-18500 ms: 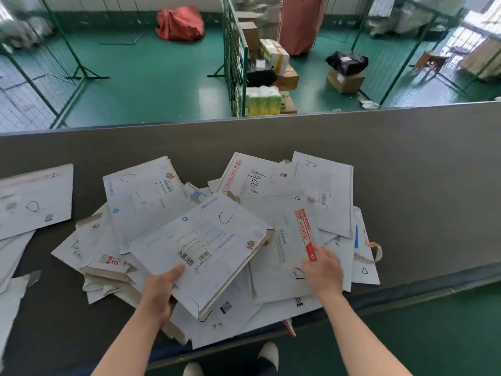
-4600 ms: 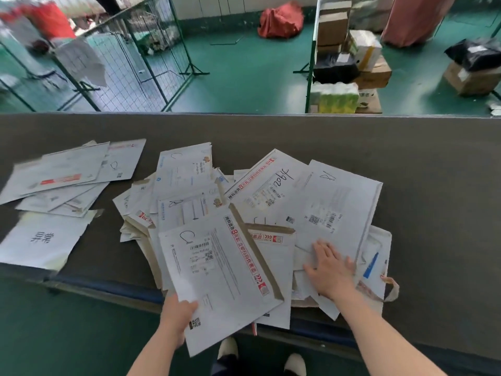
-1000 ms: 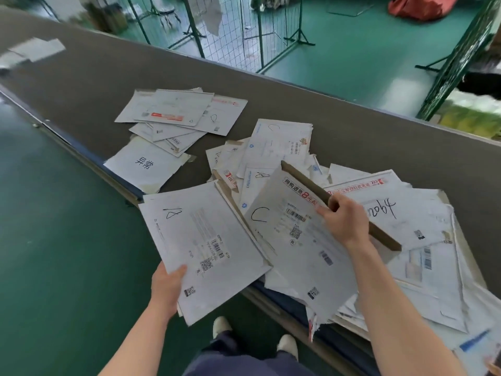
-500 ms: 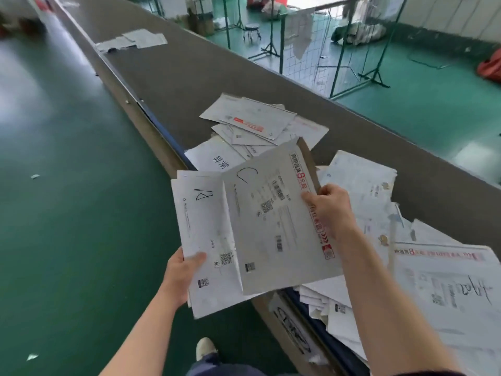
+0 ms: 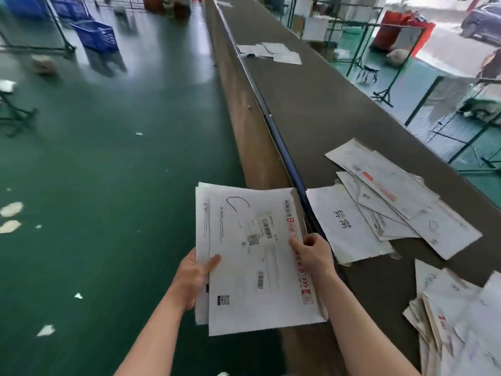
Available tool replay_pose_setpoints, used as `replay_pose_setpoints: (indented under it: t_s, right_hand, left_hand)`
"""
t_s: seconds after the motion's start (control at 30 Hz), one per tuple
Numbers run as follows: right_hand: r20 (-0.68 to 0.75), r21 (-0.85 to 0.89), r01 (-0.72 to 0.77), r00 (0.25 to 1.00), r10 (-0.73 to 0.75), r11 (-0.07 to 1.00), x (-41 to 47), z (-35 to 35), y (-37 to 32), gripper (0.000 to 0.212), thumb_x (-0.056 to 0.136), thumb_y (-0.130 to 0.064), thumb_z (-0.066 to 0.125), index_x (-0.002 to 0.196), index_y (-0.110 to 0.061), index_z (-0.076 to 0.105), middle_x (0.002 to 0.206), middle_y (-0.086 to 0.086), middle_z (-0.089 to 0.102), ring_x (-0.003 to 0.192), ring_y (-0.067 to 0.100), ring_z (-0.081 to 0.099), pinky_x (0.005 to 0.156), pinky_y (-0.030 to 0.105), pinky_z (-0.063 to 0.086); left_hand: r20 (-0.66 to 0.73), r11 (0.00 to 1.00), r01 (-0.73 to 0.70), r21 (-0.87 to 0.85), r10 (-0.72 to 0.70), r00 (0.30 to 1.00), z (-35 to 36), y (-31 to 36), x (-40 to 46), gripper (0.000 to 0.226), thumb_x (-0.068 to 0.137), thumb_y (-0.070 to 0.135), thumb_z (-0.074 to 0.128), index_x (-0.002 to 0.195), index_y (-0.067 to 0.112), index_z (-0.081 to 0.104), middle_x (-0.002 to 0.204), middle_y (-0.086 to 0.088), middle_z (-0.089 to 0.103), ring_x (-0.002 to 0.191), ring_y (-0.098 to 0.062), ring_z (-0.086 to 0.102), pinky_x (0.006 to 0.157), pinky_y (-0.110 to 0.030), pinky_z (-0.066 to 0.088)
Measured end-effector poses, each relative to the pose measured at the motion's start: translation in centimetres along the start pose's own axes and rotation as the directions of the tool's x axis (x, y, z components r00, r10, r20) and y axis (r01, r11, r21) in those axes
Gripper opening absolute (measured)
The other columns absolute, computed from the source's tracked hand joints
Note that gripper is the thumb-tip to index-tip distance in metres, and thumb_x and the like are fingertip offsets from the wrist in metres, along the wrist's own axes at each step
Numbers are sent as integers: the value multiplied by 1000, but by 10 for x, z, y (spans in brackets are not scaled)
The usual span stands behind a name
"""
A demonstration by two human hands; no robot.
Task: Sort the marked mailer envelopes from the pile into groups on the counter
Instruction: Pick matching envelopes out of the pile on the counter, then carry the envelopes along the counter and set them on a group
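1. While held off the counter's (image 5: 320, 109) near edge, above the green floor (image 5: 113, 164), two stacked mailers, top one (image 5: 260, 256) marked "C", are gripped by both hands.
2. Left hand (image 5: 191, 278) pinches the left edge, thumb on top.
3. Right hand (image 5: 314, 255) curls round the right edge.
4. A sorted group (image 5: 385, 202) lies beside; the pile (image 5: 458, 321) sits nearer right.

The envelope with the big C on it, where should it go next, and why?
Probably carry the envelopes, gripped by the left hand and right hand, up the counter toward the far group; they hang off the counter's edge, unsorted.
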State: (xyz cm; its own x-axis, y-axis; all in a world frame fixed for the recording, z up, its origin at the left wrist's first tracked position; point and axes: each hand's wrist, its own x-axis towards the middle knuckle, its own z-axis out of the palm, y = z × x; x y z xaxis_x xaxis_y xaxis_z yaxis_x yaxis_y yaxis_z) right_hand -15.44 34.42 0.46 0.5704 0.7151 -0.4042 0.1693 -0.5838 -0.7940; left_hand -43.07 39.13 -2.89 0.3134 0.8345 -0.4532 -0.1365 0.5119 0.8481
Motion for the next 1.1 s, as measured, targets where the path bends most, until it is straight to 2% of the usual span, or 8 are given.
replay_pose_setpoints:
  t_s: [0.27,0.43,0.57,0.73,0.83,0.93,1.0,1.1]
  right_hand:
    - [202,22,-14,979,9,1000,108,34,-44,31,90,-29,78,109,-16,56,103,5,75,78,19,78,73,45,66]
    - [313,143,-146,945,96,979,209,45,-64,64,82,-39,85,131,-24,47,122,3,68,95,24,77,81,47,64]
    - [527,224,-234,845,84,946,277,44,-104,44,88,-26,79,125,-10,60,110,10,78,95,32,77,88,55,61]
    - [438,383,-135,898,-51,914,363,66,-179,36,88,-5,77,120,-13,65,110,8,78,97,34,76,87,59,60]
    - [424,275,-5,898,-117,961,412,80,-222,29,90,-6,76,115,-19,69,105,-3,79,93,22,78,84,50,63]
    - [426,72,210,877,-221,975,469,107,-271,24,92,-13,76,106,-32,71,99,-13,78,90,8,75,82,34,60]
    - [457,-130,383,842,-287,915,517,143,-306,23,93,-17,74,94,-39,68,90,-15,75,83,6,69,75,27,53]
    - [469,-362,532,813,-344,765,566,171,-349,20,93,-20,69,92,-40,67,82,-13,69,79,20,63,72,36,51]
  left_hand:
    - [-93,1000,6,4,-6,996,-4,26,101,27,98,-5,54,121,5,63,112,-19,75,98,-38,75,77,-50,63]
    - [-86,996,-71,52,75,993,12,81,201,37,90,4,58,126,8,64,119,-20,73,107,-42,71,87,-62,58]
    - [-77,999,-40,32,42,996,26,142,283,51,82,11,58,133,7,60,123,-21,71,111,-42,69,88,-62,58]
    - [-41,986,70,151,-65,997,35,220,373,46,75,8,59,120,2,67,118,-20,74,112,-41,69,86,-50,60]
    - [-139,979,49,197,-21,990,17,242,409,34,88,-3,65,120,5,67,116,-13,76,114,-38,69,87,-44,60]
    - [-407,993,-81,87,110,907,-15,266,452,48,94,-1,66,138,14,55,134,-12,66,123,-32,64,96,-46,55]
    - [-544,983,-127,131,178,820,-49,291,490,62,94,5,70,148,22,45,150,-6,51,135,-25,53,109,-47,47]
    - [-552,939,-155,308,309,775,-80,331,534,74,90,12,77,152,26,40,157,1,43,145,-17,40,119,-43,35]
